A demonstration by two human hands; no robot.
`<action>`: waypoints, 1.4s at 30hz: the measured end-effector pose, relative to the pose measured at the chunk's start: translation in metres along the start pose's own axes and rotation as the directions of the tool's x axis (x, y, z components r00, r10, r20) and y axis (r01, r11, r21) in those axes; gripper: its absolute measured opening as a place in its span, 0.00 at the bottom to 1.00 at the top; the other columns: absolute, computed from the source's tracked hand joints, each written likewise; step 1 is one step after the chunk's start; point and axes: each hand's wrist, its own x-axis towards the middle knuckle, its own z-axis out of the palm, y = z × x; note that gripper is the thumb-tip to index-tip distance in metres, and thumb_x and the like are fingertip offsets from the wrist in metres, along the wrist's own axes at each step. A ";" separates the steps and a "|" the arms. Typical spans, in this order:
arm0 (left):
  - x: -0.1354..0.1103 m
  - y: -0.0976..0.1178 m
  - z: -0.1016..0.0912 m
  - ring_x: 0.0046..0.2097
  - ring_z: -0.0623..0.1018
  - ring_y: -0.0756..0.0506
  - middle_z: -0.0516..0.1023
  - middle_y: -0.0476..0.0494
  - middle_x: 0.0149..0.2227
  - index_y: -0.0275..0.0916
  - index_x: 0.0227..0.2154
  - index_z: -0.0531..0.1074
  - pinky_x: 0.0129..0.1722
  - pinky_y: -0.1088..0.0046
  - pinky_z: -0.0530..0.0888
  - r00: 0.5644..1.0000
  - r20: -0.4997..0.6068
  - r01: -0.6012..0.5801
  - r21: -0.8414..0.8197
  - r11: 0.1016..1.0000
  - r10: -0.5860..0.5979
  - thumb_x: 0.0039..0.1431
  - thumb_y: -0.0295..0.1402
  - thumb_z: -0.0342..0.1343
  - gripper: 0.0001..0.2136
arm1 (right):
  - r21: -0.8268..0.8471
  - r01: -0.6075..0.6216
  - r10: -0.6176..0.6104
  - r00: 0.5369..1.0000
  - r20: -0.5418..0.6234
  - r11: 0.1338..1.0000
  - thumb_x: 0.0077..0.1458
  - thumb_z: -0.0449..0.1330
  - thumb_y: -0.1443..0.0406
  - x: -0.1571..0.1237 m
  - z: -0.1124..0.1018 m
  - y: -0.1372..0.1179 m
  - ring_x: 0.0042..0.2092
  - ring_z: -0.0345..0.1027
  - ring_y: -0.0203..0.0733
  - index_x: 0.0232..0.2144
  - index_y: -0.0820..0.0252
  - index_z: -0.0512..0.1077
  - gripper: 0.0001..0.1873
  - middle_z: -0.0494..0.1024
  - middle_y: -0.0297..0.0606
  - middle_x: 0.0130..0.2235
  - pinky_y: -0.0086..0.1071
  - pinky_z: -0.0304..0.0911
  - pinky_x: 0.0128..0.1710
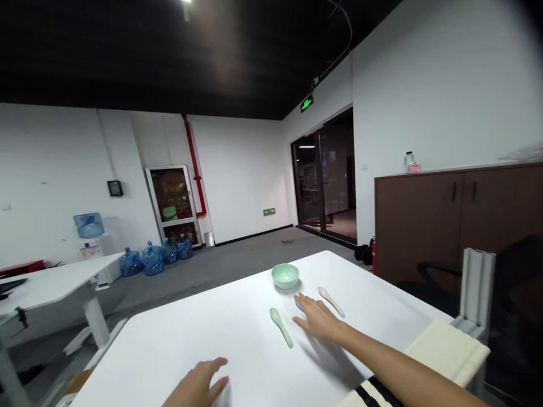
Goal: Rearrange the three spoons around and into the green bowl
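Green bowl (pixel 285 276): it is standing upright near the table's far edge (pixel 244 282);
Right hand (pixel 317 319): you are spreading its fingers over a blue thing (pixel 298 305), on the bowl's near side; whether it is gripping, I cannot tell;
Left hand (pixel 197 385): thumb and fingers are standing wide apart, left of the bowl and nearer you;
Spoons: the green spoon (pixel 281 328) is lying nearer you than the bowl, the white spoon (pixel 333 302) to its near right;
Risk: sweeping low, you may be knocking either spoon; overreaching, you may be pushing the bowl off
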 end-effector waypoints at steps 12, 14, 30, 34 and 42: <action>-0.002 0.005 0.000 0.56 0.71 0.40 0.73 0.43 0.55 0.46 0.57 0.66 0.56 0.63 0.66 1.000 0.009 -0.004 0.000 1.000 0.004 0.58 0.50 0.46 0.26 | -0.061 -0.282 0.279 0.959 -0.055 0.957 0.59 0.51 0.55 0.032 -0.044 0.040 0.51 0.69 0.50 0.49 0.65 0.70 0.23 0.75 0.53 0.48 0.35 0.60 0.46; -0.002 0.005 0.000 0.56 0.71 0.40 0.73 0.43 0.55 0.46 0.57 0.66 0.56 0.63 0.65 1.000 0.015 0.002 -0.002 1.000 -0.002 0.58 0.50 0.46 0.26 | -0.135 -0.382 0.381 0.924 -0.035 0.914 0.58 0.52 0.56 0.040 -0.046 0.059 0.48 0.71 0.52 0.44 0.66 0.72 0.21 0.76 0.54 0.47 0.36 0.62 0.42; -0.005 0.010 -0.005 0.56 0.71 0.40 0.72 0.43 0.56 0.47 0.57 0.66 0.56 0.62 0.65 0.999 0.030 0.037 0.021 0.999 -0.037 0.59 0.49 0.45 0.25 | -0.175 -0.551 0.569 0.819 0.075 0.816 0.46 0.61 0.69 0.035 0.003 0.128 0.45 0.73 0.51 0.42 0.65 0.74 0.17 0.77 0.52 0.45 0.34 0.63 0.36; -0.005 0.008 -0.005 0.56 0.71 0.40 0.72 0.44 0.56 0.47 0.57 0.66 0.56 0.63 0.65 0.999 0.028 0.033 0.024 0.999 -0.034 0.59 0.49 0.45 0.25 | -0.193 -0.531 0.551 0.831 0.072 0.825 0.49 0.58 0.69 0.036 -0.002 0.125 0.44 0.73 0.50 0.42 0.64 0.73 0.16 0.77 0.51 0.45 0.33 0.62 0.34; -0.003 0.004 -0.002 0.56 0.71 0.40 0.73 0.44 0.55 0.48 0.56 0.67 0.56 0.62 0.65 1.000 0.011 0.029 -0.007 1.000 -0.029 0.57 0.51 0.46 0.26 | -0.094 -0.466 0.461 0.885 -0.071 0.880 0.54 0.54 0.61 0.085 -0.035 0.077 0.41 0.73 0.48 0.38 0.63 0.73 0.14 0.77 0.50 0.43 0.31 0.59 0.32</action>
